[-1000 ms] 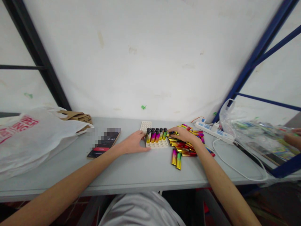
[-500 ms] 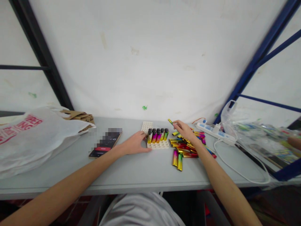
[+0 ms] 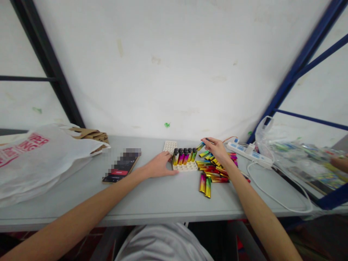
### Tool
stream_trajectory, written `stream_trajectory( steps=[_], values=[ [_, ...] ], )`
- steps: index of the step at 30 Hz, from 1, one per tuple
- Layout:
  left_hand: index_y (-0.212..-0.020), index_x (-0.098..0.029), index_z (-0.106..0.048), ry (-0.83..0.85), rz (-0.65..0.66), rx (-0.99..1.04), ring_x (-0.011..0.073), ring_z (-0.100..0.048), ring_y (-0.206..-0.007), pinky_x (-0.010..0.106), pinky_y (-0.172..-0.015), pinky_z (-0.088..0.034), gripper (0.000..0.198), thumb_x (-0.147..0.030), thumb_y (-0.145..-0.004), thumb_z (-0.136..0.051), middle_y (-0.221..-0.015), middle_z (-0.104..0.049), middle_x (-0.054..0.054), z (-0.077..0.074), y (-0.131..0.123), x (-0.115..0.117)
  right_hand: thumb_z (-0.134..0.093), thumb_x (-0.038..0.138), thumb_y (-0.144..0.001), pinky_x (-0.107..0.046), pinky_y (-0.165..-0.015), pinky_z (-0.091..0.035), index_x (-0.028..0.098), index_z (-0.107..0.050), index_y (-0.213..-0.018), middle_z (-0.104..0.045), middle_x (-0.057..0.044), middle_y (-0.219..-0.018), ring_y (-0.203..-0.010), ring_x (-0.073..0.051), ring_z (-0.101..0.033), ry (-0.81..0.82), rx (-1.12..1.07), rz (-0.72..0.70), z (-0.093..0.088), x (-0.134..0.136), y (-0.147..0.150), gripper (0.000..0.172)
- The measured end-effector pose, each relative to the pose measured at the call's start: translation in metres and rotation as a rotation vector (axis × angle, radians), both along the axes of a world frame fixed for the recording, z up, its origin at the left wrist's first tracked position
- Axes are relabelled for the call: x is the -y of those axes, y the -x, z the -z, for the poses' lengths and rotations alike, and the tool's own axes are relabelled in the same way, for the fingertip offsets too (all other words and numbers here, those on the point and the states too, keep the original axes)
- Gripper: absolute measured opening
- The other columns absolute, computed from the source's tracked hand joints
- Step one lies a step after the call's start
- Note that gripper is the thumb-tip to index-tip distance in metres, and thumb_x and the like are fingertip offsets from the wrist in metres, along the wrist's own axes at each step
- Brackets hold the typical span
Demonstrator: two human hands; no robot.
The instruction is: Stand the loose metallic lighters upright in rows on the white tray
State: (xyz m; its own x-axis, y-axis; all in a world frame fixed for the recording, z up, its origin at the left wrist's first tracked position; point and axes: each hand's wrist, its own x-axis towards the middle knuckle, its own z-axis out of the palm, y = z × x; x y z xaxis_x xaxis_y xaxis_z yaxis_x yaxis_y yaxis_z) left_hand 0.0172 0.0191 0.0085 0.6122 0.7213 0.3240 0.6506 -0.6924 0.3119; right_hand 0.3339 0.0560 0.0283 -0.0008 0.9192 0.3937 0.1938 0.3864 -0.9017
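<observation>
My left hand (image 3: 158, 165) grips the left end of a white studded tray (image 3: 186, 167), its thumb in front and fingers behind. Several lighters (image 3: 185, 158) with black tops and shiny multicoloured bodies stand upright in rows on that tray. My right hand (image 3: 216, 149) pinches one lighter (image 3: 200, 146) just right of the tray and above the table. This lighter tilts, its dark top at the fingers and its body slanting down to the left. Under and beside my right hand lies a loose pile of shiny lighters (image 3: 214, 169).
Another white studded piece (image 3: 170, 145) lies behind the tray. A phone (image 3: 122, 167) and a white plastic bag (image 3: 51, 156) are on the left. At right stand a power strip (image 3: 250, 154) and looping white cable (image 3: 282, 205). Part of another person's hand (image 3: 339, 163) shows at far right.
The tray with its standing lighters has slid slightly right along with my left hand. My right hand has turned the held lighter from pointing up-left to slanting down-left.
</observation>
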Motion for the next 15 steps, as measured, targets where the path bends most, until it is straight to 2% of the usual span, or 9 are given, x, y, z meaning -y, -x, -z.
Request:
stream_trajectory(
  steps=[3,5,10,12,15],
  values=[
    [-0.100,-0.017,-0.065,-0.014,0.007,0.004,0.0295,-0.062,-0.099,0.041,-0.092,-0.052,0.051,-0.061,-0.076,-0.074,-0.104,-0.066,0.012,0.002,0.000,-0.001,-0.071,0.059,-0.084,-0.027,-0.073,-0.052,0.021,-0.073,-0.093,-0.069,-0.005,-0.097,-0.081,-0.015,-0.060,-0.018,-0.055,-0.076,-0.006,0.007,0.004,0.040],
    [-0.100,-0.017,-0.065,-0.017,0.011,0.005,0.0296,-0.062,-0.099,0.042,-0.092,-0.052,0.052,-0.062,-0.077,-0.074,-0.104,-0.065,0.012,0.003,0.000,-0.001,-0.068,0.060,-0.087,-0.030,-0.077,-0.055,0.022,-0.069,-0.092,-0.068,-0.004,-0.093,-0.085,-0.016,-0.063,-0.033,-0.116,-0.155,-0.011,0.012,0.007,0.039],
    [-0.101,-0.018,-0.065,-0.023,0.022,0.018,0.0293,-0.062,-0.100,0.041,-0.093,-0.051,0.050,-0.062,-0.078,-0.073,-0.105,-0.066,0.012,0.002,0.001,0.000,-0.060,0.064,-0.092,-0.028,-0.065,-0.055,0.026,-0.059,-0.098,-0.058,0.002,-0.071,-0.066,-0.014,-0.058,-0.028,-0.189,-0.264,-0.019,0.024,0.016,0.039],
    [-0.101,-0.018,-0.065,-0.022,0.016,0.013,0.0295,-0.062,-0.101,0.041,-0.093,-0.051,0.051,-0.062,-0.077,-0.074,-0.105,-0.066,0.011,0.002,0.001,0.000,-0.060,0.065,-0.092,-0.023,-0.053,-0.048,0.026,-0.059,-0.100,-0.051,0.004,-0.068,-0.061,-0.013,-0.052,-0.023,-0.170,-0.272,-0.021,0.028,0.021,0.040],
    [-0.101,-0.017,-0.064,-0.012,0.008,0.005,0.0296,-0.062,-0.101,0.040,-0.092,-0.051,0.052,-0.062,-0.077,-0.074,-0.104,-0.065,0.011,0.002,0.001,0.000,-0.060,0.065,-0.091,-0.018,-0.040,-0.028,0.025,-0.061,-0.100,-0.040,0.005,-0.066,-0.054,-0.011,-0.039,-0.011,-0.118,-0.270,-0.024,0.036,0.033,0.040]
  ],
)
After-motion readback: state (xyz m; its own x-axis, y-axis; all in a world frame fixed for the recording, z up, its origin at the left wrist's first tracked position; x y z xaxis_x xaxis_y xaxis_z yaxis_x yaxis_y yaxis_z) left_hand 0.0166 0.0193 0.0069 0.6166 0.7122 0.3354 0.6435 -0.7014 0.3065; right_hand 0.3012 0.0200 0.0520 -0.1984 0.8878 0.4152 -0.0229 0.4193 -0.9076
